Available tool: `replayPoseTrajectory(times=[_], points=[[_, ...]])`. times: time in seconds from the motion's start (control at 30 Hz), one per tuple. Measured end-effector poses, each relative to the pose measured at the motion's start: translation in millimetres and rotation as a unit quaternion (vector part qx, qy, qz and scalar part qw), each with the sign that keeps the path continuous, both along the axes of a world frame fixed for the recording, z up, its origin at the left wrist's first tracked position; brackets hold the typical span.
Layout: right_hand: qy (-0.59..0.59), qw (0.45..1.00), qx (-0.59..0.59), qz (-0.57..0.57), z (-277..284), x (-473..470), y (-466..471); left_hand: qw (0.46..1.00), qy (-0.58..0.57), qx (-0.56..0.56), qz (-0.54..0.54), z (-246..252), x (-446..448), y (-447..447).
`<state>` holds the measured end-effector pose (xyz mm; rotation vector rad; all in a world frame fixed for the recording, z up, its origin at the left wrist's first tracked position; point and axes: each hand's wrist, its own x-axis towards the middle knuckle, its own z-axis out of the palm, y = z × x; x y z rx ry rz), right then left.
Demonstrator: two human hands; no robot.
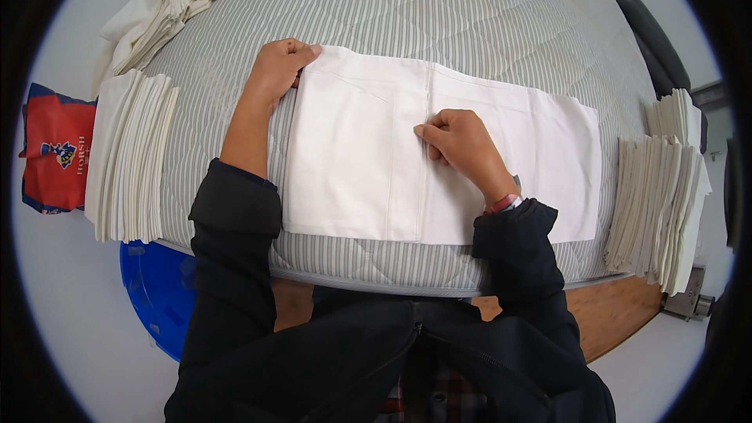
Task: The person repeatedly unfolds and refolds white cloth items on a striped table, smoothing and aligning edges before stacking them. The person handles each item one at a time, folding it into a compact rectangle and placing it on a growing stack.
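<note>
A white cloth (346, 158) lies before me on a striped quilted mattress (376, 17), its left part folded over in layers up to a seam near the middle. My left hand (286, 67) pinches the cloth's far left corner between thumb and fingers. Over the middle seam is my right hand (461, 141), its fingers curled and the thumb and forefinger together at the folded edge; whether cloth is between them I cannot tell. To the right of that seam the cloth extends with light wrinkles.
Folded white cloths (132, 158) are stacked at the left edge, with more folded cloths (658, 205) at the right. Bunched cloths (158, 17) lie at the far left. Beyond the left stack is a red and blue bag (59, 153); a blue round container (155, 294) stands below the mattress edge.
</note>
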<state>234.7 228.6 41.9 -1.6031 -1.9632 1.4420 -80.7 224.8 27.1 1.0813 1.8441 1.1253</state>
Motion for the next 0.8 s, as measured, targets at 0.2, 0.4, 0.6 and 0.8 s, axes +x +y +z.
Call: replayPoseTrajectory(times=[0.2,0.4,0.6,0.8], points=[[-0.008,1.000,-0.002,0.006,0.9,-1.2,-1.0,1.000,0.002,0.008,0.001,0.0,0.5,-0.9],[0.015,0.998,-0.049,0.024,-1.5,-1.0,3.8,1.000,0.017,0.010,0.007,0.3,1.9,-1.7],[-0.006,1.000,-0.007,0.005,0.2,0.1,-0.7,1.000,0.010,0.015,0.011,3.6,5.4,-2.7],[0.029,0.997,-0.065,0.019,-4.7,-1.3,3.4,0.999,0.035,0.002,0.014,9.7,9.5,-4.4]])
